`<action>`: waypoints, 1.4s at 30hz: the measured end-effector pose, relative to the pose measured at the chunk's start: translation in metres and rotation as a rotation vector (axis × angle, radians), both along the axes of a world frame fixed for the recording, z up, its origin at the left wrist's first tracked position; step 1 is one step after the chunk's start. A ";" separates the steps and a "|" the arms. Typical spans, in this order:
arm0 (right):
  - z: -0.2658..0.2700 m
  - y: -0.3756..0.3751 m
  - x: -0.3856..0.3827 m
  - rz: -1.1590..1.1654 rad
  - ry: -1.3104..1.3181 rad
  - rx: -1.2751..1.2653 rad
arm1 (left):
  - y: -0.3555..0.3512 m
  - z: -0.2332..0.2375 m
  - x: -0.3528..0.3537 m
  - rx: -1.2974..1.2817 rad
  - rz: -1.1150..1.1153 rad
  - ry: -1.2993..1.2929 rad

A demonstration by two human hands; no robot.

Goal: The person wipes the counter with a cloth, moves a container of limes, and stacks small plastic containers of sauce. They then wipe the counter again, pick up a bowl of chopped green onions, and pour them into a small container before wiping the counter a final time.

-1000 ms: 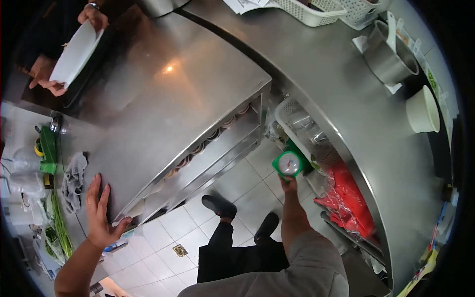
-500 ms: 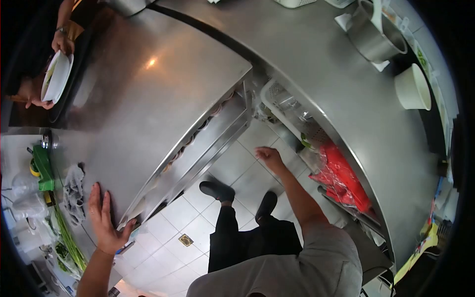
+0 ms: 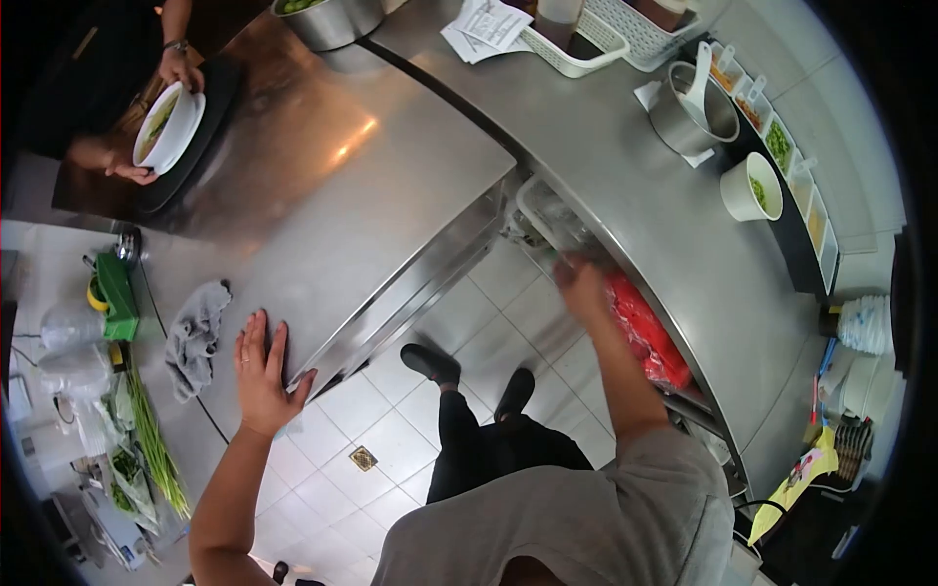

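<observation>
My left hand (image 3: 262, 376) lies flat on the edge of the steel counter (image 3: 322, 225), fingers spread, nothing in it. A grey cloth (image 3: 198, 337) is crumpled to its left. My right hand (image 3: 583, 283) is blurred by motion, beside the shelf under the right counter; its fingers cannot be made out clearly. Close to it are a red plastic bag (image 3: 645, 337) and a white basket (image 3: 547, 217) on that shelf.
At the upper left another person's hands hold a white bowl (image 3: 168, 132). On the right counter stand a steel pot (image 3: 689, 122), a white cup (image 3: 750, 188), a basket (image 3: 576, 61) and topping containers (image 3: 779, 145). Green stalks (image 3: 151, 435) lie at the left.
My right hand has moved up and right to the under-counter shelf. The view has shifted, showing more of the back counter. My left hand stays on the counter edge.
</observation>
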State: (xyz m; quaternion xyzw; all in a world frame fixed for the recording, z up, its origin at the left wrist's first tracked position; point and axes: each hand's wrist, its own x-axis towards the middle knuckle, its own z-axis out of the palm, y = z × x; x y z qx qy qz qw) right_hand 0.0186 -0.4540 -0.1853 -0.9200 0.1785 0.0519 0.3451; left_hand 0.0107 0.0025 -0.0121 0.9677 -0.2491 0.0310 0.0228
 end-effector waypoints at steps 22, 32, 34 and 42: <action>-0.041 0.007 0.010 0.053 0.336 -0.200 | 0.008 -0.002 0.001 -0.071 -0.001 0.011; -0.049 -0.048 0.064 -0.184 0.367 -0.252 | 0.007 -0.001 -0.001 -0.062 0.018 0.011; -0.045 -0.044 0.061 -0.218 0.380 -0.259 | 0.006 0.000 -0.001 -0.065 0.023 0.015; -0.063 -0.077 0.033 -0.213 0.229 -0.052 | 0.009 -0.002 -0.004 -0.064 0.029 0.000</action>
